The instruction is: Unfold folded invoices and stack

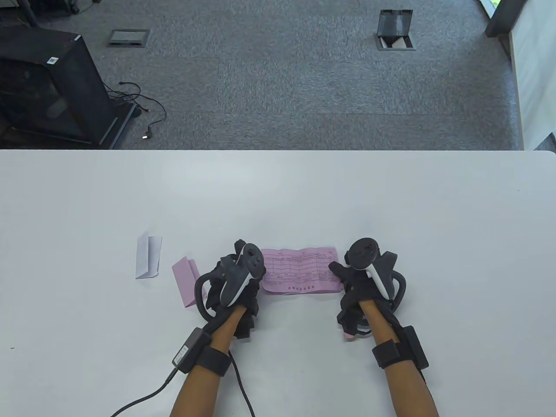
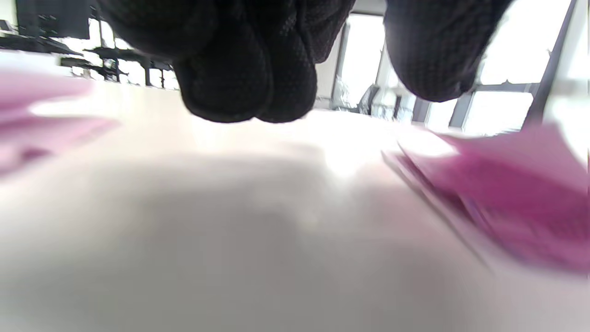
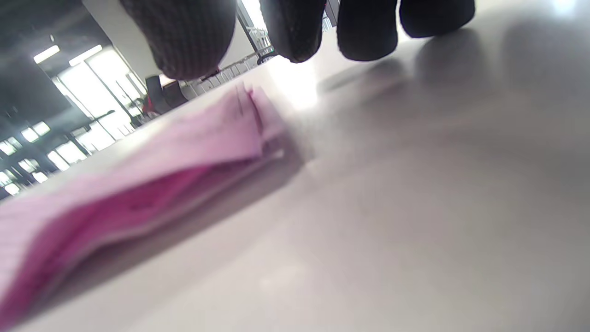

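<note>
An unfolded pink invoice (image 1: 300, 270) lies flat on the white table (image 1: 278, 195), printed side up, between my hands. It also shows in the left wrist view (image 2: 502, 189) and in the right wrist view (image 3: 152, 180), where several sheet edges seem stacked. My left hand (image 1: 236, 282) sits at its left edge, my right hand (image 1: 347, 282) at its right edge. In both wrist views the fingers (image 2: 244, 64) (image 3: 364, 27) hang above the table, apart from the paper and holding nothing. A folded pink invoice (image 1: 186, 281) and a folded white invoice (image 1: 148, 257) lie to the left.
The table's far edge runs across the middle of the table view, with grey carpet beyond. A black cabinet (image 1: 47, 87) and cables stand on the floor at the far left. A cable (image 1: 143, 397) trails from my left wrist over the near table.
</note>
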A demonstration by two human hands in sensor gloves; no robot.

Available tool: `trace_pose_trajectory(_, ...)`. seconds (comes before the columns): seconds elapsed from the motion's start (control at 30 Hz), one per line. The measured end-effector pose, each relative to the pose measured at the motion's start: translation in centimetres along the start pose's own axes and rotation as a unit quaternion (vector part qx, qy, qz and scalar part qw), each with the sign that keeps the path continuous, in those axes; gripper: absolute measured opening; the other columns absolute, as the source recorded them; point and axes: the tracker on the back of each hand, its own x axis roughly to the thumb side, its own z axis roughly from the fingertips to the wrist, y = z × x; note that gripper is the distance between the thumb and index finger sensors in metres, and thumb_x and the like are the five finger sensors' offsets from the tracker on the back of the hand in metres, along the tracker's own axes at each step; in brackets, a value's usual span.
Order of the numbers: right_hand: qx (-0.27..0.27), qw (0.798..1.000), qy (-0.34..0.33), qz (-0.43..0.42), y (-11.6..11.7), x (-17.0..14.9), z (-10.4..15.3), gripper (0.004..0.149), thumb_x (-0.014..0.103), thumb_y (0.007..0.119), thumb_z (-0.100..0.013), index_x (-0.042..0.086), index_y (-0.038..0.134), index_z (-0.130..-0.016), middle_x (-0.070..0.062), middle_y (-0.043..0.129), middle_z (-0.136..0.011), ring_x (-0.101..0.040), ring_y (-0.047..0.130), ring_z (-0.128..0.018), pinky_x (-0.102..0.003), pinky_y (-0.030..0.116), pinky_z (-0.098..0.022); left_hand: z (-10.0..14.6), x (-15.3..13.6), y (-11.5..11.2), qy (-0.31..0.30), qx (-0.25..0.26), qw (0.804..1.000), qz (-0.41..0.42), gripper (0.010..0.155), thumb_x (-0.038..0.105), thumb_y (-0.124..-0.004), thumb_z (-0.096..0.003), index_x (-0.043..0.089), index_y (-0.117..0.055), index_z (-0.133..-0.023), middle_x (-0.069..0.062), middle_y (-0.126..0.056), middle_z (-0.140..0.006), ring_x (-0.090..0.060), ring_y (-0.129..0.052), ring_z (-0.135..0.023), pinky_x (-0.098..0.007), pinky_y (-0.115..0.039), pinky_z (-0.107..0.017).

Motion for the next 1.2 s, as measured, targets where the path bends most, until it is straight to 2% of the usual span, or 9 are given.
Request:
trace_pose_trajectory(0.13, 0.007, 0.999, -0.013, -0.049, -1.6, -2.1, 1.2, 0.060, 0.054, 0.070, -0.045, 0.021, 0.062, -0.094, -0.020, 0.061, -0.100, -0.052, 0.055, -0.091, -0.075, 0.039, -0.065, 0.2, -4.1, 1.8, 0.056, -0.023, 0.995, 0.073, 0.084, 0.054, -0.083, -0.0439, 0.023, -0.046, -0.112, -0.018, -0.077, -0.098, -0.039, -0.079, -0.080, -0.040, -0.075, -0.050)
trace_pose_trajectory(0.27, 0.001, 0.998, -0.032, -0.060, -2.8, -4.0, 2.8, 0.059, 0.053, 0.069, -0.046, 0.020, 0.062, -0.094, -0.021, 0.060, -0.101, -0.052, 0.053, -0.092, -0.075, 0.039, -0.065, 0.3, -7.1, 2.1, 0.103, -0.051, 0.991, 0.071, 0.092, 0.054, -0.084, -0.0439, 0.023, -0.034, -0.114, -0.024, -0.055, -0.111, -0.048, -0.058, -0.096, -0.051, -0.065, -0.064)
trace_pose_trajectory(0.4, -0.001, 0.997, -0.053, -0.062, -3.2, -5.5, 4.5, 0.060, 0.054, 0.069, -0.046, 0.021, 0.062, -0.095, -0.021, 0.059, -0.101, -0.052, 0.053, -0.092, -0.074, 0.040, -0.065, 0.2, -9.0, 1.1, 0.142, -0.101, 0.981, 0.080, 0.099, 0.056, -0.084, -0.0439, 0.022, -0.023, -0.114, -0.028, -0.040, -0.117, -0.054, -0.048, -0.101, -0.064, -0.057, -0.070)
trace_pose_trajectory(0.53, 0.016, 0.996, -0.062, -0.060, -2.6, -6.0, 5.4, 0.060, 0.054, 0.069, -0.046, 0.020, 0.062, -0.095, -0.022, 0.059, -0.101, -0.052, 0.052, -0.093, -0.074, 0.040, -0.065, -0.1, -10.0, -0.5, 0.153, -0.174, 0.966, 0.115, 0.104, 0.059, -0.083, -0.0432, 0.022, -0.016, -0.113, -0.031, -0.034, -0.117, -0.054, -0.044, -0.102, -0.065, -0.057, -0.070)
trace_pose_trajectory(0.57, 0.022, 0.996, -0.068, -0.052, -2.5, -5.9, 5.5, 0.060, 0.054, 0.069, -0.046, 0.021, 0.061, -0.095, -0.021, 0.059, -0.102, -0.052, 0.052, -0.093, -0.074, 0.040, -0.065, 0.0, -10.0, -0.8, 0.163, -0.162, 0.966, 0.118, 0.104, 0.058, -0.084, -0.0430, 0.021, -0.016, -0.113, -0.032, -0.033, -0.117, -0.053, -0.044, -0.101, -0.066, -0.056, -0.070)
trace_pose_trajectory(0.73, 0.039, 0.995, -0.080, -0.054, -1.9, -5.3, 5.8, 0.060, 0.054, 0.068, -0.046, 0.021, 0.061, -0.095, -0.021, 0.058, -0.102, -0.052, 0.052, -0.093, -0.074, 0.040, -0.066, 0.1, -10.5, -0.7, 0.176, -0.120, 0.975, 0.068, 0.093, 0.046, -0.086, -0.0475, 0.020, -0.025, -0.113, -0.024, -0.053, -0.113, -0.041, -0.060, -0.097, -0.058, -0.064, -0.069)
trace_pose_trajectory(1.03, 0.045, 0.993, -0.091, -0.054, -1.5, -5.1, 6.1, 0.059, 0.053, 0.068, -0.046, 0.020, 0.062, -0.095, -0.021, 0.059, -0.102, -0.052, 0.053, -0.093, -0.073, 0.042, -0.065, 1.0, -12.6, 0.1, 0.184, -0.048, 0.979, 0.073, 0.052, 0.027, -0.084, -0.0506, 0.025, -0.070, -0.101, -0.006, -0.092, -0.089, -0.025, -0.093, -0.069, -0.042, -0.083, -0.051)
trace_pose_trajectory(1.1, 0.047, 0.993, -0.096, -0.052, -1.4, -4.9, 6.4, 0.059, 0.053, 0.068, -0.046, 0.020, 0.062, -0.095, -0.021, 0.059, -0.102, -0.052, 0.053, -0.093, -0.073, 0.042, -0.065, 1.4, -13.0, 0.3, 0.170, -0.041, 0.979, 0.106, 0.048, 0.026, -0.084, -0.0501, 0.025, -0.075, -0.097, -0.006, -0.096, -0.083, -0.024, -0.095, -0.064, -0.040, -0.084, -0.048)
trace_pose_trajectory(1.2, 0.062, 0.989, -0.121, -0.056, -1.2, -4.0, 7.0, 0.060, 0.054, 0.068, -0.046, 0.020, 0.061, -0.096, -0.021, 0.059, -0.102, -0.052, 0.053, -0.093, -0.070, 0.045, -0.065, 2.2, -13.2, 0.6, 0.115, -0.043, 0.963, 0.240, 0.048, 0.026, -0.085, -0.0495, 0.023, -0.076, -0.096, -0.008, -0.098, -0.081, -0.025, -0.096, -0.061, -0.039, -0.085, -0.043)
